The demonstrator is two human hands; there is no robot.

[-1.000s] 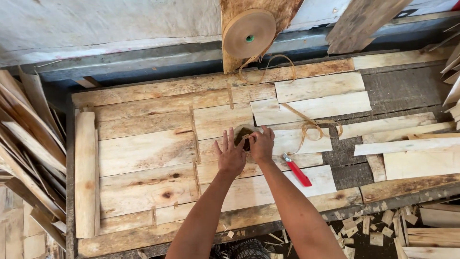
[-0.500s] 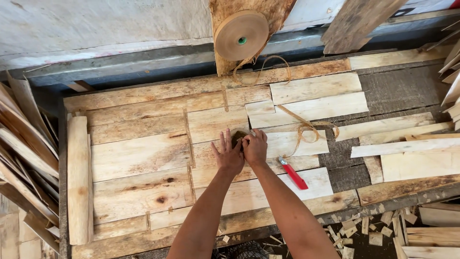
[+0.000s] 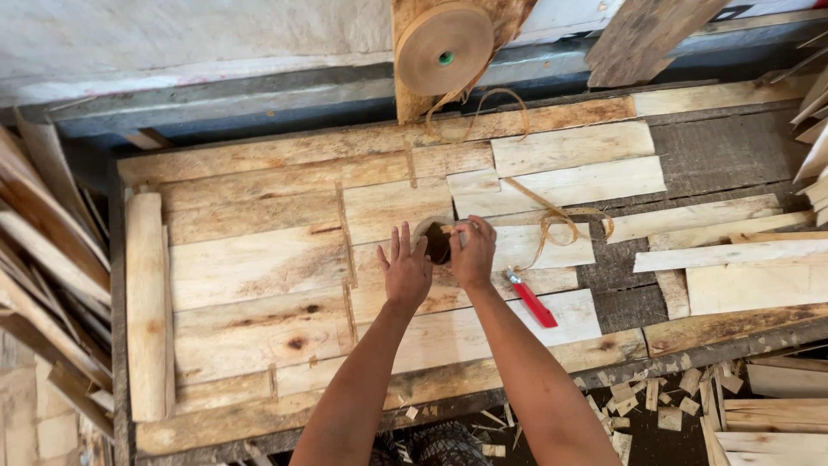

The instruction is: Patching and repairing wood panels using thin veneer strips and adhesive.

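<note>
Pale wood veneer sheets (image 3: 259, 267) lie edge to edge on the workbench. Near the middle is a dark round hole (image 3: 437, 243) with a tan rim. My left hand (image 3: 405, 272) lies flat on the veneer just left of the hole, fingers spread. My right hand (image 3: 473, 250) rests at the hole's right edge with its fingers curled; whether it grips anything is hidden. A loose tan paper tape strip (image 3: 552, 216) curls on the sheets to the right. A red-handled knife (image 3: 533, 300) lies beside my right forearm.
A large roll of tan paper tape (image 3: 444, 47) hangs on a board at the back. Veneer strips (image 3: 733, 255) lie on the right, stacked sheets (image 3: 43, 285) lean at the left, and wood scraps (image 3: 664, 401) litter the floor in front.
My left hand has slid slightly left and spread its fingers, so more of the dark hole shows. The right hand stays at the hole's edge.
</note>
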